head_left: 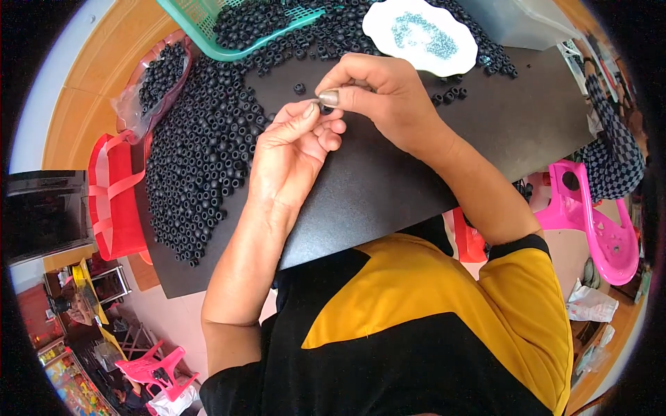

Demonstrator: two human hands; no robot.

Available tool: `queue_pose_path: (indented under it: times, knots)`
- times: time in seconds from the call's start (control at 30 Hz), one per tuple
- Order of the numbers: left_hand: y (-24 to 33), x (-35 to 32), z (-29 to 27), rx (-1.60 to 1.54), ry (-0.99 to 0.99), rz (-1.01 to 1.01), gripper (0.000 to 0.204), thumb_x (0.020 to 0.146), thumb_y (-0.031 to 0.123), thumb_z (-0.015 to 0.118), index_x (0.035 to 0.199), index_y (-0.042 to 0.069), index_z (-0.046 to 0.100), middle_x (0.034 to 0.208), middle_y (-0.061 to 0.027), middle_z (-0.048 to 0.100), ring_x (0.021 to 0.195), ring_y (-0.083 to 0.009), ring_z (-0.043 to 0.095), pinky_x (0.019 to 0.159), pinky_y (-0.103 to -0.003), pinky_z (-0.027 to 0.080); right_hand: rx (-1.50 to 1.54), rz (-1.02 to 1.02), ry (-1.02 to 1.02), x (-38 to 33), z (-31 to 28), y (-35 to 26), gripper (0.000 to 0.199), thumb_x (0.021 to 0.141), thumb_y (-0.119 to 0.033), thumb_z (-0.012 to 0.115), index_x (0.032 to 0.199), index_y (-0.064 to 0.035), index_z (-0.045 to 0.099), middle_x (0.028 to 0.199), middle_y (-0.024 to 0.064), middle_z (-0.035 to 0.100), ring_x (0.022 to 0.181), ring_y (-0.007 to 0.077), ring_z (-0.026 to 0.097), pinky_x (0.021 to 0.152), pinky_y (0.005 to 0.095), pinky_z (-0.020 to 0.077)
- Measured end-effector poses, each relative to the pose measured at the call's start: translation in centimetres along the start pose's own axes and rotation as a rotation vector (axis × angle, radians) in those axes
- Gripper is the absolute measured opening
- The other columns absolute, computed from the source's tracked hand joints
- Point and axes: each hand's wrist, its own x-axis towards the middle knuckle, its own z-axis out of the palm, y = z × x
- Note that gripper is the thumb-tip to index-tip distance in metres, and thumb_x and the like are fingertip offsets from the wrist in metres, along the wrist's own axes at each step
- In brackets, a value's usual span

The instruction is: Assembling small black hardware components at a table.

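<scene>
Above the dark table [361, 187], my hands meet at the fingertips. My left hand [284, 152], palm turned up, pinches a small black hollow bead-like part [326, 109] between thumb and fingers. Thumb and forefinger of my right hand [388, 97] are closed together right at that part; anything tiny between them is hidden. A single loose black part [299, 89] lies just beyond my fingertips. To the left spreads a large pile of the same parts [208, 139]. Past my right hand, a white scalloped plate [378, 31] bears many tiny shiny pieces [424, 36].
A green plastic basket [198, 35] with black parts stands at the far left, near a reddish bowl [154, 69] of more parts. Several parts [449, 96] lie below the plate. A translucent bin [513, 24] stands far right. A red bag [114, 197] hangs left; a pink chair [603, 236] stands right.
</scene>
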Motion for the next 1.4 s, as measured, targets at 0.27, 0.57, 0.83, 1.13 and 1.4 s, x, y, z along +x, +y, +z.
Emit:
queue_pose_path:
  times: [0.27, 0.57, 0.83, 1.13, 1.4]
  knots:
    - [0.2, 0.1, -0.2, -0.020, -0.018, 0.027, 0.017, 0.094, 0.005, 0.059, 0.109, -0.001, 0.062, 0.101, -0.0185, 0.067, 0.087, -0.0273, 0.066, 0.071, -0.034, 0.055, -0.100, -0.043, -0.001, -0.1, 0.1, -1.0, 0.013, 0.084, -0.005, 0.066, 0.096, 0.0010, 0.066, 0.082, 0.0039, 0.065, 0.071, 0.0085, 0.062, 0.066, 0.0231, 0.0500]
    - [-0.4, 0.0, 0.5, -0.071, 0.018, 0.078, 0.029, 0.093, 0.003, 0.058, 0.122, 0.002, 0.057, 0.112, -0.0162, 0.065, 0.107, -0.0274, 0.063, 0.094, -0.044, 0.052, -0.557, -0.393, 0.197, -0.3, 1.2, -0.4, 0.027, 0.070, 0.000, 0.065, 0.096, -0.0049, 0.067, 0.083, 0.0073, 0.058, 0.072, 0.0229, 0.060, 0.065, 0.0309, 0.0485]
    - [-0.3, 0.1, 0.8, -0.070, 0.020, 0.027, 0.026, 0.094, 0.005, 0.057, 0.119, 0.000, 0.057, 0.112, -0.0161, 0.064, 0.103, -0.0274, 0.063, 0.095, -0.045, 0.051, -0.666, -0.492, 0.159, -0.1, 0.7, -0.5, 0.025, 0.071, -0.003, 0.065, 0.096, -0.0056, 0.067, 0.083, 0.0053, 0.058, 0.072, 0.0219, 0.060, 0.063, 0.0324, 0.0465]
    - [-0.4, 0.2, 0.4, -0.072, 0.051, -0.093, 0.018, 0.095, 0.016, 0.057, 0.101, 0.000, 0.064, 0.099, -0.0152, 0.067, 0.095, -0.0268, 0.064, 0.090, -0.043, 0.051, -0.713, -0.524, 0.153, 0.0, 0.5, -0.4, 0.027, 0.069, -0.011, 0.069, 0.095, -0.0062, 0.066, 0.084, 0.0056, 0.059, 0.074, 0.0240, 0.059, 0.064, 0.0341, 0.0464]
    - [-0.6, 0.2, 0.2, -0.124, 0.016, -0.091, 0.021, 0.095, 0.014, 0.055, 0.105, -0.004, 0.061, 0.098, -0.0172, 0.067, 0.093, -0.0285, 0.065, 0.090, -0.043, 0.052, -0.644, -0.446, 0.137, -0.3, 1.1, -0.2, 0.027, 0.070, -0.010, 0.069, 0.096, -0.0050, 0.066, 0.087, 0.0073, 0.058, 0.079, 0.0262, 0.059, 0.070, 0.0360, 0.0478]
